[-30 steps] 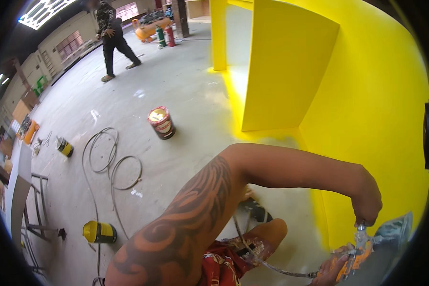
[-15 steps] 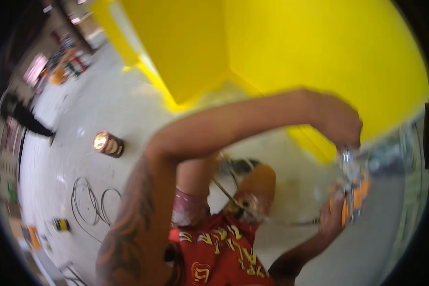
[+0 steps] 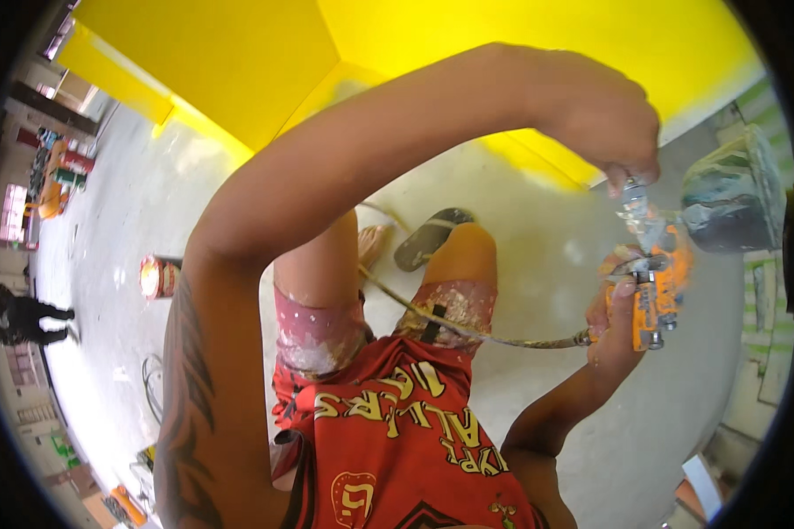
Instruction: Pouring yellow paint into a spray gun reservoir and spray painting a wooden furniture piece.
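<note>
My right hand (image 3: 619,304) is wrapped round a paint spray gun (image 3: 651,309), its metal body smeared with orange. A thin hose (image 3: 525,342) runs from the gun's grip across my lap. Reaching over from the left, my left hand (image 3: 604,119) pinches a silver metal fitting (image 3: 632,196) just above the gun. Blurred orange and grey parts lie between fitting and gun, so I cannot tell whether they are joined. Beside them is a grey cup (image 3: 732,194) streaked with paint; whether it is attached to the gun is unclear.
Bright yellow panels (image 3: 212,62) stand ahead. A red paint can (image 3: 161,277) is on the grey floor at left, partly behind my arm, with a loop of hose (image 3: 153,388) nearby. Farther left, a person in dark clothes (image 3: 28,317) stands. My sandal (image 3: 432,238) is below.
My view has shifted, and both hands with the spray gun appear higher in the picture. The left hand keeps its pinch on the fitting, and the right keeps hold of the gun.
</note>
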`<state>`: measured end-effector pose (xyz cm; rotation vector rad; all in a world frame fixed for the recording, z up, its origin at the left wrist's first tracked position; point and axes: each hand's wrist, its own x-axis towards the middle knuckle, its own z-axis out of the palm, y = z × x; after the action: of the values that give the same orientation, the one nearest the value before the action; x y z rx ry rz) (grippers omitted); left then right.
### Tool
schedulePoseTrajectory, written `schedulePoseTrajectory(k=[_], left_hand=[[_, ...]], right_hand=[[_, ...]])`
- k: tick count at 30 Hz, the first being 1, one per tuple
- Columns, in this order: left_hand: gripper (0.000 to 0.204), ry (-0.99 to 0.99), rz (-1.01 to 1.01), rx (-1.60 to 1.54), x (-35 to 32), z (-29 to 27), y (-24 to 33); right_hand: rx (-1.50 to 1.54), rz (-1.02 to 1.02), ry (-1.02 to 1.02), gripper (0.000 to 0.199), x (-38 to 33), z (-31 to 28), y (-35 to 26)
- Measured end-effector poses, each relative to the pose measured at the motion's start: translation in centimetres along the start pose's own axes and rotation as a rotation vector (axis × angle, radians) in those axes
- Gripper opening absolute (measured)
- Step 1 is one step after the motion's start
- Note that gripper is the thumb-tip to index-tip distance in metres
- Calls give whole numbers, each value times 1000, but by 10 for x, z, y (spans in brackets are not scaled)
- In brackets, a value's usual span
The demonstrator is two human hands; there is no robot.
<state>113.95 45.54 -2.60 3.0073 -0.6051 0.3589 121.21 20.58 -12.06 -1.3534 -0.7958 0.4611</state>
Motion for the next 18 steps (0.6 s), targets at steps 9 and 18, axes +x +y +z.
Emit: schedulePoseTrajectory(k=[9, 18], left_hand=[[23, -36, 20, 39, 14, -1, 1], [37, 29, -116, -245, 0, 6, -14]], right_hand=[[12, 187, 16, 31, 1, -5, -13], [-22, 187, 126, 27, 3, 7, -20]])
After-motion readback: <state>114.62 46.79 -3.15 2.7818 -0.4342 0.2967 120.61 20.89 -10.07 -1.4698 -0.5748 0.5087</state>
